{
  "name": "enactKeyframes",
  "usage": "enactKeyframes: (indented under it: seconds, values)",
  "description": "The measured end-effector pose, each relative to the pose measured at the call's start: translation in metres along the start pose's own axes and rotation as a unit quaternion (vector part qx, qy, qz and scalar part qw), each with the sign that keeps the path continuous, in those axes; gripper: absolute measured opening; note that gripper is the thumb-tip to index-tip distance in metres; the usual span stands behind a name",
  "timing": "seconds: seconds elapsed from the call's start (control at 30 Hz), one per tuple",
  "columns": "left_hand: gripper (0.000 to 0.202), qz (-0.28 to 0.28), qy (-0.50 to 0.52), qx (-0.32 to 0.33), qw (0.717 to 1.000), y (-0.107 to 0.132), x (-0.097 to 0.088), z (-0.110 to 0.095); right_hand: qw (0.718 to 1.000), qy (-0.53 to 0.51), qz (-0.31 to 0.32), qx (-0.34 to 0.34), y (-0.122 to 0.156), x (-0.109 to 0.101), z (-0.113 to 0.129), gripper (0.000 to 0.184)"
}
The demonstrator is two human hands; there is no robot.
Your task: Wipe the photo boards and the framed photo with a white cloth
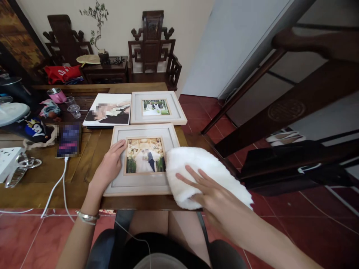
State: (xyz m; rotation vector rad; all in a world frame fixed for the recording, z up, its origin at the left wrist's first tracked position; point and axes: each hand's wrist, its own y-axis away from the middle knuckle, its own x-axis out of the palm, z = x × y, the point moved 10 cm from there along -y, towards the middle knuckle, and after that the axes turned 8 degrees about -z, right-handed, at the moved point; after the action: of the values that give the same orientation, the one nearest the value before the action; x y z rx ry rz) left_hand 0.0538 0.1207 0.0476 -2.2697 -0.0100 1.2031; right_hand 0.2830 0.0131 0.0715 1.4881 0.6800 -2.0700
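A light wooden picture frame point(145, 156) with a wedding photo lies flat at the table's front edge. My left hand point(111, 164) grips its left side, fingers pressed together over the border. At the frame's right edge, my right hand point(203, 188) holds a fluffy white cloth point(193, 160), fingers spread on top and thumb tucked into a fold. The cloth covers the frame's lower right border and hangs past the table's side. Behind lie a second framed photo point(155, 107) and a white-edged photo panel point(109, 109), side by side.
On the table point(84, 179) to the left are a phone point(68, 140) with a white cable point(64, 179), a clear hair claw point(21, 170), a power strip point(8, 158), small clear cups point(73, 108) and a pink cup point(56, 95). A dark wooden chair point(252, 112) stands close on the right.
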Motion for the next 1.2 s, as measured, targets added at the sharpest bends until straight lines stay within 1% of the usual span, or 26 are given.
enactKeyframes:
  seconds: [0.07,0.13,0.23,0.3,0.4,0.47,0.53,0.6,0.7,0.87,0.93,1.0,1.03,1.07,1.13,1.17,1.2]
  values:
    - [0.057,0.005,-0.004,0.002,1.000,-0.001,-0.001,-0.001,1.000,-0.013,-0.008,0.002,0.001,0.000,-0.002,0.051]
    - [0.057,0.017,-0.006,0.005,1.000,-0.001,0.000,-0.002,0.999,-0.013,-0.031,0.002,-0.008,-0.003,-0.011,0.050]
    - [0.057,0.031,-0.004,0.007,0.999,-0.001,0.000,-0.003,0.998,0.004,-0.060,0.006,-0.036,-0.008,-0.032,0.047]
    - [0.057,0.033,-0.002,0.006,0.999,-0.001,0.000,-0.003,0.998,0.018,-0.065,0.013,-0.057,-0.010,-0.047,0.047]
    - [0.058,0.030,0.004,0.005,1.000,-0.002,-0.001,-0.003,0.997,0.022,-0.068,0.033,-0.088,-0.014,-0.071,0.052]
    - [0.059,0.027,0.010,0.003,1.000,-0.002,-0.001,-0.003,0.996,0.019,-0.076,0.045,-0.103,-0.015,-0.083,0.055]
    - [0.059,0.027,0.008,-0.001,1.000,-0.003,0.000,-0.002,0.995,0.022,-0.087,0.042,-0.112,-0.016,-0.089,0.058]
    - [0.058,0.022,0.001,-0.002,1.000,-0.002,0.000,-0.001,0.995,0.031,-0.092,0.030,-0.113,-0.016,-0.088,0.057]
    - [0.056,0.006,-0.002,0.001,1.000,-0.001,0.000,-0.001,0.996,0.034,-0.081,0.015,-0.100,-0.012,-0.075,0.052]
    - [0.057,-0.018,0.008,0.005,1.000,0.001,-0.001,0.000,0.999,0.003,-0.037,0.010,-0.052,-0.006,-0.038,0.050]
    - [0.057,-0.020,0.010,0.004,1.000,0.002,-0.001,0.000,1.000,-0.016,-0.002,0.004,-0.033,-0.008,-0.024,0.051]
    - [0.057,-0.019,0.014,0.003,1.000,0.002,0.000,0.000,0.998,-0.040,0.037,-0.003,-0.021,-0.014,-0.016,0.052]
    - [0.057,-0.018,0.015,0.003,1.000,0.002,-0.001,0.000,0.998,-0.048,0.044,0.000,-0.020,-0.020,-0.015,0.053]
    - [0.057,-0.018,0.016,0.002,1.000,0.002,-0.001,0.000,0.998,-0.048,0.035,0.009,-0.023,-0.029,-0.018,0.053]
    - [0.058,-0.015,0.016,-0.001,1.000,0.001,0.000,0.000,0.999,-0.021,-0.025,0.034,-0.043,-0.050,-0.027,0.053]
    - [0.058,-0.013,0.016,-0.004,1.000,0.001,0.000,0.000,0.997,0.002,-0.069,0.041,-0.058,-0.060,-0.030,0.052]
    - [0.057,-0.010,0.015,-0.006,1.000,0.001,0.001,0.001,0.993,0.026,-0.108,0.033,-0.076,-0.066,-0.030,0.053]
